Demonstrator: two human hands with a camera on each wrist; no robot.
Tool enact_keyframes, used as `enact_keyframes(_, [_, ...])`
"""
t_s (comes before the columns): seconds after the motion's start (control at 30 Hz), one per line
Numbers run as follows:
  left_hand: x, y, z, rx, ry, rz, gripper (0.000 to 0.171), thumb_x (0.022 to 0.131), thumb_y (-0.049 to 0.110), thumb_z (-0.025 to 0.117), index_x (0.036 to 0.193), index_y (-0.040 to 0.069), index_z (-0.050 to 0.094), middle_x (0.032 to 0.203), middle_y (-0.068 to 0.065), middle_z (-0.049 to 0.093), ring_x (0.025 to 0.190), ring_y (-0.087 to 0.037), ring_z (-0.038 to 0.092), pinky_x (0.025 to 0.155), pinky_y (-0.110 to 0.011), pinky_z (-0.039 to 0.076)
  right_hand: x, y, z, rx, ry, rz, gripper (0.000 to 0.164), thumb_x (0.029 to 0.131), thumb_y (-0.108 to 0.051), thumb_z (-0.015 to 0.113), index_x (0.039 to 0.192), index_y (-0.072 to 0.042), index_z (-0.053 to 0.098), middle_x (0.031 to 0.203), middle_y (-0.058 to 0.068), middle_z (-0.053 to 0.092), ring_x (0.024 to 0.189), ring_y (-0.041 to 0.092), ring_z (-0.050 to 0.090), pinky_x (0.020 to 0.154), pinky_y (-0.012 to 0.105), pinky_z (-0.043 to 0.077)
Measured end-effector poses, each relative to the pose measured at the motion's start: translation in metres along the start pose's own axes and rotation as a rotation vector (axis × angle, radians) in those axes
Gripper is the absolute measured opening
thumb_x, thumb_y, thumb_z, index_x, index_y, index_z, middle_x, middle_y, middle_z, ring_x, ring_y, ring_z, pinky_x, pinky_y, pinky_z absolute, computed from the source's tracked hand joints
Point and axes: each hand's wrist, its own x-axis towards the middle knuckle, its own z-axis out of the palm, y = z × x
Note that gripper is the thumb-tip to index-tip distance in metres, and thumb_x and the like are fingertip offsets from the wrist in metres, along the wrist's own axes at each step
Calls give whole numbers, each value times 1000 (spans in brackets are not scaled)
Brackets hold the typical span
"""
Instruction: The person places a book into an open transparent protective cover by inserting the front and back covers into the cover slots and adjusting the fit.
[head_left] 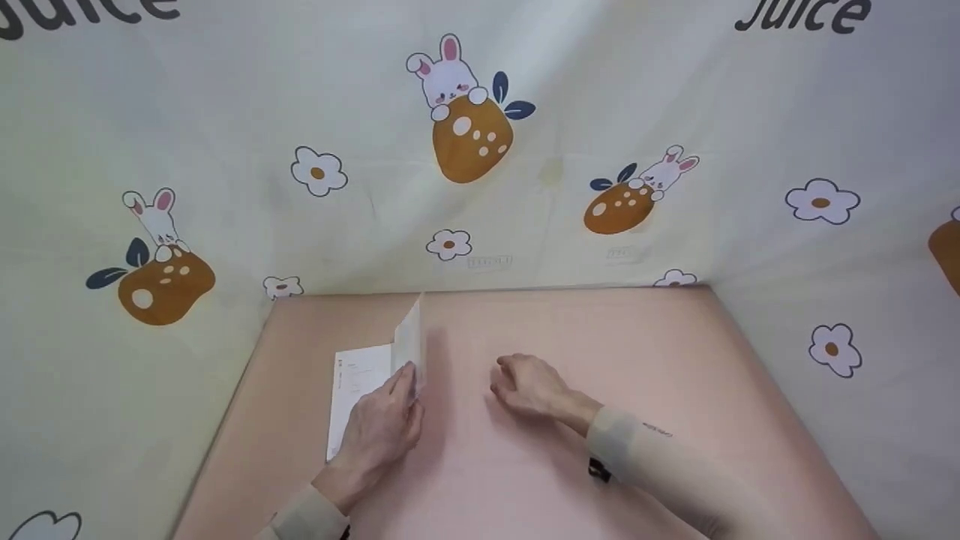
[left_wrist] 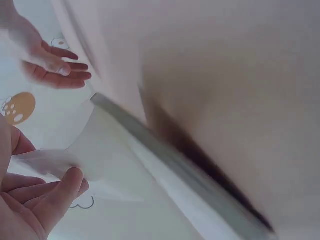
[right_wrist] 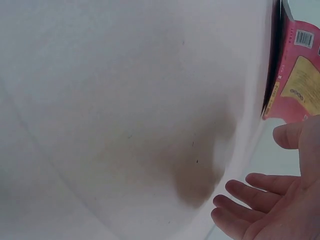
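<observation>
A book [head_left: 356, 381] lies open at the left of the pink table, with a white, lightly printed page facing up. My left hand [head_left: 379, 427] pinches a raised page [head_left: 408, 341] of it between thumb and fingers. In the left wrist view, the thumb presses on the bent sheet [left_wrist: 100, 165], and the book's thick edge [left_wrist: 165, 157] runs beside it. The right hand [head_left: 531, 386] hovers over the table, right of the book, holding nothing. Its fingers are relaxed and spread in the right wrist view, where the book's pink cover [right_wrist: 291, 65] shows a barcode and a yellow patch.
Pale cloth [head_left: 540, 217] printed with rabbits, orange fruit and flowers surrounds the table on its back and sides. The pink tabletop [head_left: 637, 337] extends to the right of the book. Both arms wear light sleeves [head_left: 667, 465].
</observation>
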Motion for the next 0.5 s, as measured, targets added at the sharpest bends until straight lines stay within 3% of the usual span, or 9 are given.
enact_keyframes(0.13, [5,-2,-10,-23,-30,-91,53,93,2,81,142,-12,67,102,-22,84,64,-21,75,60,-34,65,0,0,0,-2,2,8,55,106,-32,70,148,3,66,148,25,73,142,45,69,122,58,54])
enact_keyframes(0.2, [8,-2,-17,-42,-64,-149,57,93,2,83,145,-12,65,88,-17,81,58,-14,68,57,-29,61,0,1,-1,-1,5,15,56,105,-33,71,148,3,66,147,24,73,141,44,69,122,58,55])
enact_keyframes(0.33, [13,-4,-27,-77,-137,-263,66,95,2,82,156,-7,58,75,-10,73,57,-14,68,57,-23,58,1,2,-2,5,17,26,57,105,-34,72,149,2,66,147,24,74,141,43,69,122,57,55])
enact_keyframes(0.5, [14,-10,-37,-84,-261,-384,67,99,5,81,162,2,56,86,-14,76,69,-20,76,57,-19,53,1,4,-4,1,33,30,56,102,-33,75,147,0,69,145,23,75,140,42,71,121,57,56])
